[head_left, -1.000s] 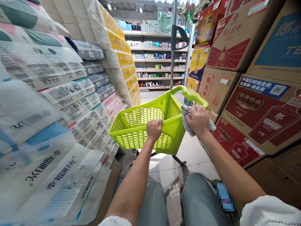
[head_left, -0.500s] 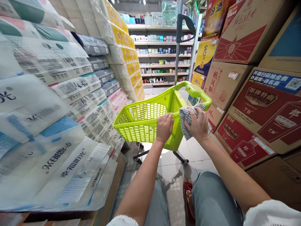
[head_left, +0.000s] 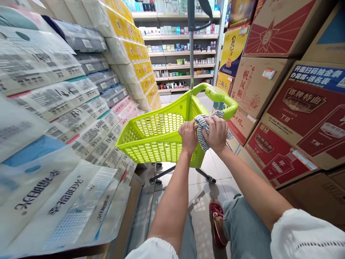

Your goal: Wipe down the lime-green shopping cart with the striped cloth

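The cart [head_left: 159, 135] is a lime-green plastic shopping basket on a dark wheeled frame, standing upright on the tiled floor, its walls pierced with small holes and its thick green handle at the far end. The cloth [head_left: 202, 126] is white with dark stripes, bunched up and pressed against the cart's near right rim, draping over the edge just below the handle.

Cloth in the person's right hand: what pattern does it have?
The cloth has thin dark and white stripes, seen in the head view.
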{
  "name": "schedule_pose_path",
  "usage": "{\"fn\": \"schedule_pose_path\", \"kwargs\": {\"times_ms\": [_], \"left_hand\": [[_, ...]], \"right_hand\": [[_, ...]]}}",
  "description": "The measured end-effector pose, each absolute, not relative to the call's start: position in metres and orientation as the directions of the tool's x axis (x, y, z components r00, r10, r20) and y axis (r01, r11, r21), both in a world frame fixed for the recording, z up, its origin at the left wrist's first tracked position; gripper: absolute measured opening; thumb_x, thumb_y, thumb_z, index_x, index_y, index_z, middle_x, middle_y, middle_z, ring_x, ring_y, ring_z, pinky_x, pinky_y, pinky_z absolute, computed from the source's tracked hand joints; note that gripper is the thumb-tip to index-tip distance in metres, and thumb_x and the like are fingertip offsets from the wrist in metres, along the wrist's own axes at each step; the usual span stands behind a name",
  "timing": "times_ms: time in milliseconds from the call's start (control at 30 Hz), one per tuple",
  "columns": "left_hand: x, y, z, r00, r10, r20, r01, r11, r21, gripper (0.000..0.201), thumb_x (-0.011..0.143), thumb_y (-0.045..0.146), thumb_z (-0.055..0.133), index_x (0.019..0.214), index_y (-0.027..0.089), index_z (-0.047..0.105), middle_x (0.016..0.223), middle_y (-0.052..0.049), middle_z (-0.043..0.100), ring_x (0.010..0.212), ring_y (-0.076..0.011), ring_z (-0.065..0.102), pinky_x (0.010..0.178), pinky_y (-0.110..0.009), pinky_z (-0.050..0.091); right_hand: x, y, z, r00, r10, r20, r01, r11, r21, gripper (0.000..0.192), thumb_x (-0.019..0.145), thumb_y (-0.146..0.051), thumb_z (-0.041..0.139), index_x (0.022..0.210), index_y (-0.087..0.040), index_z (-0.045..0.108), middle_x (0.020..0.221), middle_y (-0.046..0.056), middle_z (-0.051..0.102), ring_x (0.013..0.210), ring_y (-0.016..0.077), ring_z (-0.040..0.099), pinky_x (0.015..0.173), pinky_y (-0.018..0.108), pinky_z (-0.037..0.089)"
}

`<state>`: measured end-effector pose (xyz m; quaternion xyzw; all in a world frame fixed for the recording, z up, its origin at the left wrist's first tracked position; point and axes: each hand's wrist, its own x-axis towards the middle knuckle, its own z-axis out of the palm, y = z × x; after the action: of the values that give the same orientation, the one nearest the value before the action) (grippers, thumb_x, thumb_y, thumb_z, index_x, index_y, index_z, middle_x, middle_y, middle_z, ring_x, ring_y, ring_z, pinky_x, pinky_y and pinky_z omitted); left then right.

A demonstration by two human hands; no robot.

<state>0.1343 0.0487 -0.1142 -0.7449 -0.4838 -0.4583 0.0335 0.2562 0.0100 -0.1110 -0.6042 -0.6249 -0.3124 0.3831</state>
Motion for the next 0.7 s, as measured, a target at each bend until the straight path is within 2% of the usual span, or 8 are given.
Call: {"fn": "schedule_pose_path", "kwargs": {"times_ms": [100, 200, 300, 400, 500, 633, 700], "left_hand": [[0.133, 0.048, -0.117, 0.126, 0.685, 0.717, 0.742, -0.545, 0.39, 0.025, 0.095, 0.029, 0.034, 0.103, 0.021, 0.057, 0.099, -0.008, 0.06, 0.098, -0.0231, 0.05, 0.092, -0.036, 0.033], [0.133, 0.05, -0.119, 0.136, 0.683, 0.718, 0.734, -0.556, 0.39, 0.026, 0.095, 0.031, 0.037, 0.108, 0.021, 0.056, 0.105, -0.008, 0.06, 0.102, -0.0233, 0.049, 0.093, -0.036, 0.032], [0.131, 0.053, -0.119, 0.142, 0.671, 0.728, 0.738, -0.562, 0.374, 0.029, 0.096, 0.035, 0.036, 0.109, 0.021, 0.057, 0.105, -0.008, 0.061, 0.104, -0.0235, 0.05, 0.094, -0.036, 0.031], [0.127, 0.054, -0.119, 0.162, 0.661, 0.732, 0.728, -0.581, 0.364, 0.03, 0.096, 0.037, 0.036, 0.11, 0.021, 0.057, 0.105, -0.008, 0.062, 0.105, -0.0231, 0.051, 0.094, -0.036, 0.032], [0.124, 0.053, -0.118, 0.176, 0.67, 0.722, 0.726, -0.583, 0.365, 0.03, 0.095, 0.038, 0.037, 0.111, 0.021, 0.057, 0.106, -0.008, 0.062, 0.106, -0.0228, 0.051, 0.094, -0.036, 0.032], [0.122, 0.052, -0.118, 0.193, 0.669, 0.718, 0.722, -0.592, 0.357, 0.029, 0.095, 0.037, 0.038, 0.111, 0.021, 0.057, 0.108, -0.008, 0.062, 0.107, -0.0221, 0.052, 0.094, -0.035, 0.034], [0.122, 0.053, -0.118, 0.196, 0.664, 0.721, 0.713, -0.602, 0.361, 0.029, 0.095, 0.036, 0.038, 0.112, 0.021, 0.057, 0.108, -0.008, 0.062, 0.106, -0.0217, 0.052, 0.094, -0.035, 0.035]], "right_hand": [[0.258, 0.014, -0.139, -0.024, 0.542, 0.84, 0.992, 0.114, -0.045, 0.039, 0.09, -0.039, 0.041, 0.121, -0.02, 0.057, 0.125, 0.014, 0.052, 0.108, 0.0261, 0.045, 0.093, 0.041, 0.033], [0.263, 0.011, -0.171, -0.159, 0.592, 0.79, 0.979, 0.197, 0.05, 0.037, 0.091, -0.039, 0.04, 0.118, -0.021, 0.059, 0.123, 0.013, 0.054, 0.104, 0.0247, 0.047, 0.091, 0.04, 0.033], [0.267, 0.005, -0.198, -0.29, 0.621, 0.729, 0.949, 0.282, 0.137, 0.034, 0.092, -0.036, 0.042, 0.117, -0.023, 0.059, 0.122, 0.011, 0.057, 0.102, 0.0235, 0.048, 0.091, 0.04, 0.032], [0.27, 0.0, -0.209, -0.363, 0.634, 0.683, 0.923, 0.348, 0.167, 0.031, 0.092, -0.03, 0.042, 0.116, -0.025, 0.06, 0.121, 0.007, 0.059, 0.099, 0.0211, 0.05, 0.091, 0.038, 0.031], [0.271, -0.001, -0.194, -0.377, 0.638, 0.671, 0.915, 0.371, 0.161, 0.031, 0.092, -0.028, 0.041, 0.115, -0.024, 0.061, 0.119, 0.007, 0.06, 0.099, 0.02, 0.049, 0.09, 0.037, 0.031], [0.268, 0.002, -0.147, -0.2, 0.571, 0.796, 0.972, 0.219, 0.087, 0.033, 0.093, -0.03, 0.04, 0.121, -0.024, 0.057, 0.124, 0.009, 0.056, 0.106, 0.0228, 0.045, 0.092, 0.038, 0.03], [0.265, 0.004, -0.129, -0.159, 0.537, 0.828, 0.979, 0.193, 0.063, 0.033, 0.093, -0.032, 0.04, 0.12, -0.025, 0.057, 0.125, 0.008, 0.055, 0.11, 0.0235, 0.042, 0.094, 0.038, 0.029]]}}
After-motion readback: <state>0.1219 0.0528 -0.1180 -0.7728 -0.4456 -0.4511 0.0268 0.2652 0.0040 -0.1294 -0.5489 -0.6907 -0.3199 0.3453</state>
